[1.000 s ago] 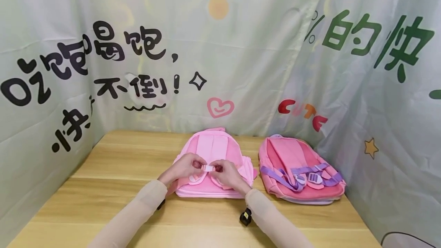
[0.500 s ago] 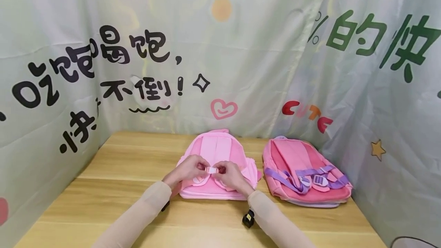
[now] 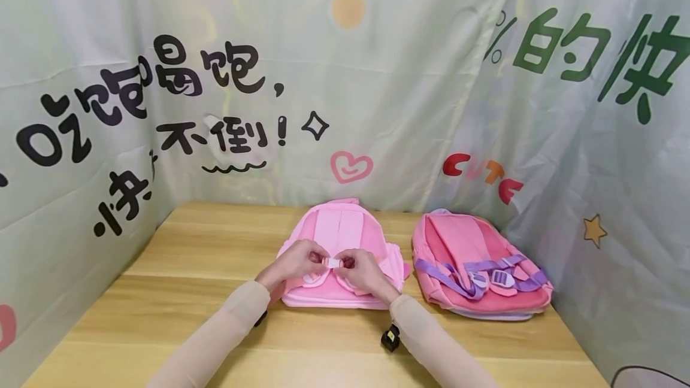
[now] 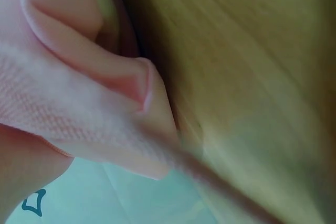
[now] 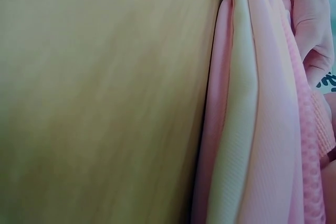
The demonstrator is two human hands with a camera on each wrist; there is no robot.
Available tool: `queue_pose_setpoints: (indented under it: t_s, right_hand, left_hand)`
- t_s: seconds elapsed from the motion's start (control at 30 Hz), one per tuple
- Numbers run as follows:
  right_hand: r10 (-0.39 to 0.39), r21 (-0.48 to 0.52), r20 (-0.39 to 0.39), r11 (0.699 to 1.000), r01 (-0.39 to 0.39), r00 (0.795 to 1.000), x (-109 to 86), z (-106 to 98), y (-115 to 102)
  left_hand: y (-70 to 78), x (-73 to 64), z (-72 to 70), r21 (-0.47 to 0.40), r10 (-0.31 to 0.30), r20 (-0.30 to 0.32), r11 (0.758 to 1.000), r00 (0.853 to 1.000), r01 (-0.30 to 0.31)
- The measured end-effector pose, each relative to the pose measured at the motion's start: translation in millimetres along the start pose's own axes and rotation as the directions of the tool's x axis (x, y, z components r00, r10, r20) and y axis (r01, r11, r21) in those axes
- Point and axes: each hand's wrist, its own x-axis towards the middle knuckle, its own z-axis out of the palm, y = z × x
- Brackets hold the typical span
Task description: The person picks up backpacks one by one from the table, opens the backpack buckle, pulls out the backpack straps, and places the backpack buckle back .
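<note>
A light pink backpack [image 3: 338, 226] lies on the table with its strap side up. Over its lower middle, both hands meet at a small white buckle [image 3: 332, 263] on a pink strap. My left hand [image 3: 297, 260] pinches the buckle's left end between thumb and fingers. From the other side, my right hand [image 3: 362, 268] pinches its right end. In the left wrist view the backpack's side pocket [image 4: 89, 51] fills the left part. The right wrist view shows the bag's layered edge [image 5: 262, 103], with part of the left hand [image 5: 312, 19] behind it.
A second, darker pink backpack [image 3: 480, 262] with purple straps lies to the right. The wooden table [image 3: 215, 244] is enclosed by pale printed curtains [image 3: 399, 76] at the back and sides.
The whole head view has shifted slightly. Both hands stay at the buckle with the same pinch; the backpacks have not moved on the table.
</note>
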Motion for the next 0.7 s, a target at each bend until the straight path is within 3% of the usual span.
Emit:
queue_pose_setpoints:
  t_s: [0.2,0.7]
  right_hand:
    - [-0.008,-0.019,-0.006,1.0,0.008,1.0,-0.1,-0.4,-0.2]
    - [-0.056,-0.058,0.005,0.997,0.057,0.998,-1.9,-0.9,-0.8]
  left_hand:
    - [0.1,-0.4,-1.0,-0.006,-0.013,-0.004,1.0,1.0,0.013]
    - [-2.8,-0.4,-1.8,0.056,0.026,-0.016,0.998,1.0,-0.025]
